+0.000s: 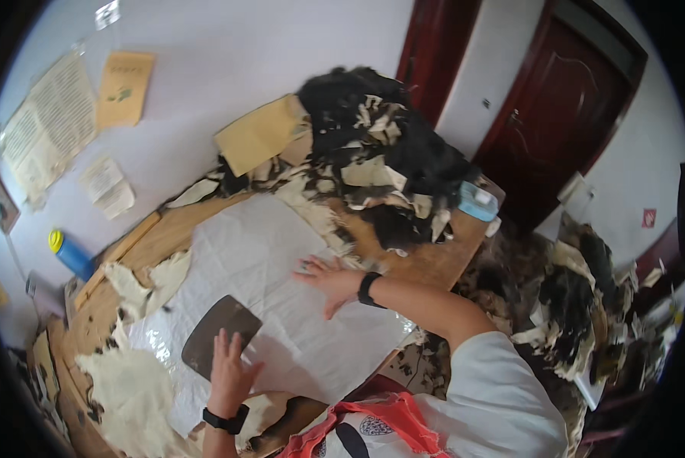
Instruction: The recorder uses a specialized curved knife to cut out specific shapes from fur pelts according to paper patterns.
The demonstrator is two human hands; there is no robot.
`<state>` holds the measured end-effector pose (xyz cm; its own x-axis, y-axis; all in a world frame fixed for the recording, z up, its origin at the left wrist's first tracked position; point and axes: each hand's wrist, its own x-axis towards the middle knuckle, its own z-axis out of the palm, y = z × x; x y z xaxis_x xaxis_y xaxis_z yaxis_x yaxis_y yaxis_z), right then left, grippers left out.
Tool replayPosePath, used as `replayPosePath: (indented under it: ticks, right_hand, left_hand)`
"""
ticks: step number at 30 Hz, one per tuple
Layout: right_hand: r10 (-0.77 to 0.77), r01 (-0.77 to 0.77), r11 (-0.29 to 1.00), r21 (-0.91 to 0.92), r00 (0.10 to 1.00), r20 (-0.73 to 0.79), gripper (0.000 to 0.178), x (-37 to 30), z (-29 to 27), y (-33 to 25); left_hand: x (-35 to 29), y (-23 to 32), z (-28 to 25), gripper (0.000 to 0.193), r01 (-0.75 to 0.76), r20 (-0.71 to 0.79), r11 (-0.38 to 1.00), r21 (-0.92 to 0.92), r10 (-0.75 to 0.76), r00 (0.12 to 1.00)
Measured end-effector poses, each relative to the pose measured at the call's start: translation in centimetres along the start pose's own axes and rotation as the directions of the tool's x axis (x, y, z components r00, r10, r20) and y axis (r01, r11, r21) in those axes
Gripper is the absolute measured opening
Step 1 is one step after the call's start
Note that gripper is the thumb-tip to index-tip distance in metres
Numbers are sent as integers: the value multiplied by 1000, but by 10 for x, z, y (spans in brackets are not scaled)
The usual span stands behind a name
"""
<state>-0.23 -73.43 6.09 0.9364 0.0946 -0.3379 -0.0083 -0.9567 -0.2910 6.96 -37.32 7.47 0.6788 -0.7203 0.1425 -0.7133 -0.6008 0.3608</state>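
Observation:
A large white sheet [262, 237], creased and shiny at some edges, is spread over the wooden table. On its left part lies a flat, dark grey-brown panel [213, 336] with rounded corners. My left hand [232, 378] has its fingers stretched out over the lower edge of this panel; whether they press on it I cannot tell. Farther to the right, my right hand [331, 282] rests on the sheet with fingers spread and nothing held. Pale hide pieces [133, 389] lie beside and partly under the sheet at the near left.
Black furry hide pieces [358, 114] are heaped at the table's far end, with a tan paper sheet [257, 137] beside them. A light-blue box [477, 201] sits at the table's right corner. A blue bottle [72, 254] stands by the wall. More hides [571, 282] pile up at right.

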Motion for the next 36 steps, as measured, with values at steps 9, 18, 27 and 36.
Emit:
replayPosePath:
  ticks: [9, 18, 27, 36]
  right_hand:
    - [-20, 20, 999, 41, 1000, 6, 126, -7, -4, 10]
    - [108, -334, 904, -266, 782, -614, 80, -43, -39, 173]
    - [170, -340, 921, -191, 791, -588, 41, -27, -66, 294]
    - [242, -479, 877, 26, 394, -887, 18, -65, -152, 364]
  left_hand:
    - [40, 72, 30, 116, 24, 460, 993, 114, -74, 885]
    - [39, 74, 40, 119, 92, 431, 988, 121, -136, 892]
    - [38, 72, 45, 124, 132, 375, 989, 67, -147, 915]
    - [41, 82, 44, 124, 185, 398, 979, 85, -204, 895]
